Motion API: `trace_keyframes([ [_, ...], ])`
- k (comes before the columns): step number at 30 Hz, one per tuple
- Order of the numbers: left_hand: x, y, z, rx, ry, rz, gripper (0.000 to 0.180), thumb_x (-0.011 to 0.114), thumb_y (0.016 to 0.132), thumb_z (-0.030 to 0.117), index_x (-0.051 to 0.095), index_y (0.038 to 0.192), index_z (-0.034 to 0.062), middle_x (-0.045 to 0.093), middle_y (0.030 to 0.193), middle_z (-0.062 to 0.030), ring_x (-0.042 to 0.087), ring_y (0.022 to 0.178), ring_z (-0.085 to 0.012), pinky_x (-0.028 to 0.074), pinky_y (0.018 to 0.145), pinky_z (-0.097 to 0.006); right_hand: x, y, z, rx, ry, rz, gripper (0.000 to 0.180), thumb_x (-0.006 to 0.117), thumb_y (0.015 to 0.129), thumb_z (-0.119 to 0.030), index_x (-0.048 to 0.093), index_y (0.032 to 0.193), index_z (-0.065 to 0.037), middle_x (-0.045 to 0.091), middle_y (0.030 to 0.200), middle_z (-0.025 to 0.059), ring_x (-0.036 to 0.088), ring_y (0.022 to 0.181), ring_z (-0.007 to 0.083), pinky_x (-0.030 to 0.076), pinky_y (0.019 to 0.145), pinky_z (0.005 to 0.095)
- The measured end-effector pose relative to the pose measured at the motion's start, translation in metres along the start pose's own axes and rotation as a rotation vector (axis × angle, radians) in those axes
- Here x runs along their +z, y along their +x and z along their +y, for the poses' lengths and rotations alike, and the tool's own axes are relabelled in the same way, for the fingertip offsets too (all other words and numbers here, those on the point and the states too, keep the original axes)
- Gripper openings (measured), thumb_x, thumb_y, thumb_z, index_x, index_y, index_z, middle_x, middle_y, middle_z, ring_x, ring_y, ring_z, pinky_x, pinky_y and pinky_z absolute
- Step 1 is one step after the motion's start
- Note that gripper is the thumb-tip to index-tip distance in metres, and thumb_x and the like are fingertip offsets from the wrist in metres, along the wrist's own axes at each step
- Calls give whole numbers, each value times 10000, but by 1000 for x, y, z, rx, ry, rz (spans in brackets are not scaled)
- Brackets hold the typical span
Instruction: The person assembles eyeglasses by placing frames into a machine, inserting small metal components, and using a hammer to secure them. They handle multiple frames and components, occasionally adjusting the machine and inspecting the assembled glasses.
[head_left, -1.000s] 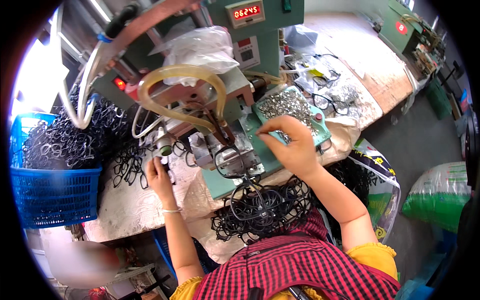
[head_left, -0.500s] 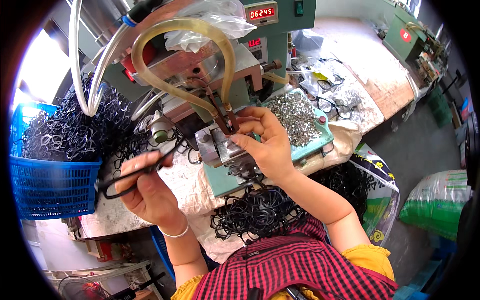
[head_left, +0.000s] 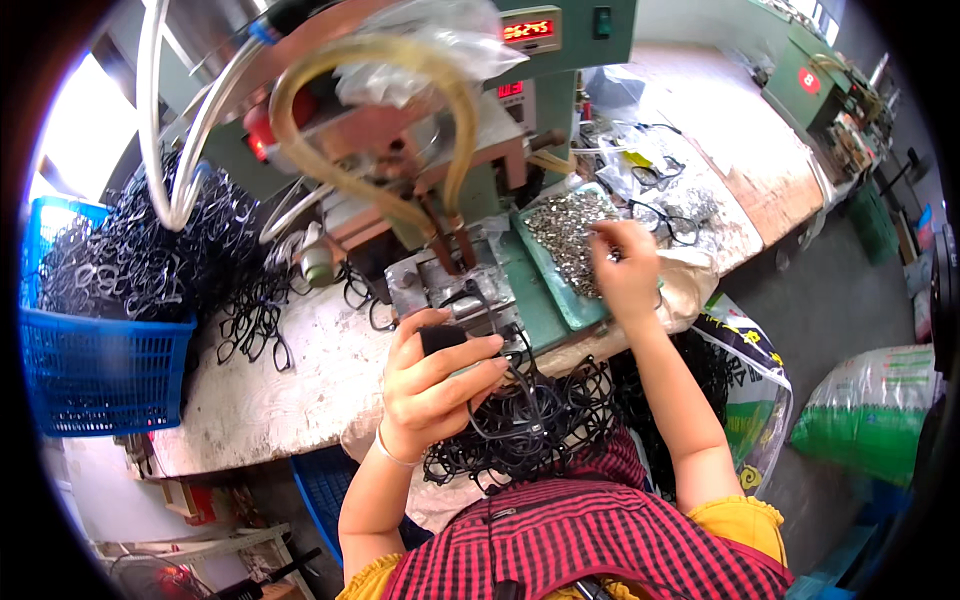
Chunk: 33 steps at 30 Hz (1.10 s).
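My left hand [head_left: 428, 385] is closed round a black eyeglass frame [head_left: 482, 297] in front of the machine's metal jig [head_left: 408, 288]. Part of the frame reaches over the jig, and the fingers hide some of it. A dark patch of material shows by the left fingers; its kind is unclear. To the right, my right hand [head_left: 628, 272] is over a green tray [head_left: 545, 268] of small metal parts [head_left: 568, 232]. Its fingertips are pinched together, with a tiny shiny piece showing at them. Two copper-coloured prongs [head_left: 452, 250] point down above the jig.
Black frames are heaped below the machine [head_left: 530, 425] and in a blue basket [head_left: 105, 375] at the left. Several loose ones lie on the worktable [head_left: 290, 405]. Glasses [head_left: 665, 222] lie behind the tray. A yellowish hose [head_left: 290, 130] loops above the prongs.
My left hand has come from the left to the jig with the eyeglass frame. My right hand has left the prongs and moved right to the tray of metal parts.
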<state>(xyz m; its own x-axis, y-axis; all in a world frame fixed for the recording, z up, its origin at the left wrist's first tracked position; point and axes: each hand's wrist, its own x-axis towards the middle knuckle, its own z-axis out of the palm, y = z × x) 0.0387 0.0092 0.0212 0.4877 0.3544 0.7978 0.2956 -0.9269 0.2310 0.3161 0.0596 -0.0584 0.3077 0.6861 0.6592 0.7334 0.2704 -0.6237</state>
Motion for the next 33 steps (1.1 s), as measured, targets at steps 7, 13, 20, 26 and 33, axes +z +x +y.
trace_keyframes([
  [7, 0, 1, 3, -34, -8, 2, 174, 804, 765, 96, 744, 928, 103, 753, 955, -69, 678, 860, -256, 521, 921, -493, 51, 2, -30, -306, -282, -339, 15, 739, 727, -158, 746, 734, -170, 575, 818, 44, 587, 901, 261, 489, 691, 401],
  [13, 3, -13, 8, -96, 30, 27, 325, 835, 704, 91, 744, 1013, 130, 732, 1095, -35, 675, 934, -238, 511, 982, -483, 73, 3, -23, -403, -368, -405, 42, 684, 714, -137, 721, 725, -119, 578, 855, 78, 584, 946, 281, 493, 701, 435],
  [20, -49, -91, 3, -372, 560, 333, 304, 742, 824, 22, 668, 1114, 74, 703, 1176, -143, 647, 1150, -326, 441, 1090, -464, 1, -1, -18, 262, 231, -272, 81, 688, 792, -42, 641, 841, 3, 688, 814, 67, 654, 783, 166, 503, 741, 294],
  [26, -182, -155, -151, -537, 934, 6, 245, 614, 836, -25, 689, 1045, 81, 705, 1013, -87, 625, 899, -321, 460, 862, -411, 12, 10, -14, 195, 306, -157, 127, 677, 861, -9, 696, 985, 2, 684, 846, 67, 644, 787, 150, 505, 751, 280],
  [33, -166, -230, -224, -747, 909, -199, 311, 602, 786, -26, 712, 1053, 92, 712, 948, -111, 613, 905, -344, 487, 821, -440, -8, -11, -8, 65, 87, -50, 113, 690, 851, -7, 732, 954, -27, 703, 892, 102, 665, 856, 252, 508, 800, 332],
])
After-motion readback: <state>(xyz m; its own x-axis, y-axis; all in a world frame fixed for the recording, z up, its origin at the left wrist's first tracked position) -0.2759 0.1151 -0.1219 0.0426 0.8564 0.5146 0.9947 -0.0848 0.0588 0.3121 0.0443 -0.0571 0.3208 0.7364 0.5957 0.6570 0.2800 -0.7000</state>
